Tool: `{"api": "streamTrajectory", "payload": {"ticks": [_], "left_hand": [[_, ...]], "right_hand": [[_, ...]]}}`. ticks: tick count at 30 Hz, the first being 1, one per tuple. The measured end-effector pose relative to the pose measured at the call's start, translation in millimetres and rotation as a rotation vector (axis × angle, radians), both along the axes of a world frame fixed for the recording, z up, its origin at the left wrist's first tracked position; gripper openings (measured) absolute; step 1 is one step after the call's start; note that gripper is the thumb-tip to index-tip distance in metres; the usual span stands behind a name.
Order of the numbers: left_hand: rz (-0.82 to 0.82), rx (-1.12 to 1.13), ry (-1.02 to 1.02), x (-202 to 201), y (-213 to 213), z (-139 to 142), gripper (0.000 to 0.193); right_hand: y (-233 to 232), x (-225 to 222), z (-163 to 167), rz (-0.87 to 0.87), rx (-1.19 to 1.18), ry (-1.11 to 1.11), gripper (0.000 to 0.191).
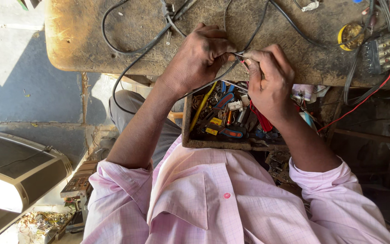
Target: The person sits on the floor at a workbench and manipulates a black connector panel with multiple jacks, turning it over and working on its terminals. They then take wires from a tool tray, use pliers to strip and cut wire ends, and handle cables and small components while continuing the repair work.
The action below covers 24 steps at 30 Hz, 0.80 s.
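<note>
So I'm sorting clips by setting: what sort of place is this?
Probably a small electrical repair bench: a worn wooden table strewn with cables, an open tool drawer, and both hands pinching thin wires.

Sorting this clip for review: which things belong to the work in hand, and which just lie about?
In hand:
left hand and right hand, pinching the thin wire
black cable running to the hands

Lying about:
open drawer of tools
yellow reel
terminal block
red wire
grey device on the floor
worn bench
</note>
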<state>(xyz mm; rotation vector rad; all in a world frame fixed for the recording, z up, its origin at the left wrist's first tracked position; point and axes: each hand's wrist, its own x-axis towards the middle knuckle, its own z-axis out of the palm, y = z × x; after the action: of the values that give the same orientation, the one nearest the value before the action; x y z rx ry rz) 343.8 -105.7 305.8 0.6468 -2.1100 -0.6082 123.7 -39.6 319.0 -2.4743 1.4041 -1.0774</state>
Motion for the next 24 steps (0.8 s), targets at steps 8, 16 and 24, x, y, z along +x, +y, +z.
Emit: {"api": "streamTrajectory", "payload": {"ticks": [8, 16, 24], "left_hand": [[-0.006, -0.032, -0.003, -1, 0, -3, 0.016], [0.135, -0.114, -0.050, -4, 10, 1, 0.024], [0.052, -0.086, -0.159, -4, 12, 3, 0.019]], "right_hand": [[-1, -6, 3, 0.049, 0.035, 0.028, 0.011], [14, -4, 6, -0.036, -0.017, 0.010, 0.012], [18, -20, 1, 0.004, -0.153, 0.109, 0.012]]}}
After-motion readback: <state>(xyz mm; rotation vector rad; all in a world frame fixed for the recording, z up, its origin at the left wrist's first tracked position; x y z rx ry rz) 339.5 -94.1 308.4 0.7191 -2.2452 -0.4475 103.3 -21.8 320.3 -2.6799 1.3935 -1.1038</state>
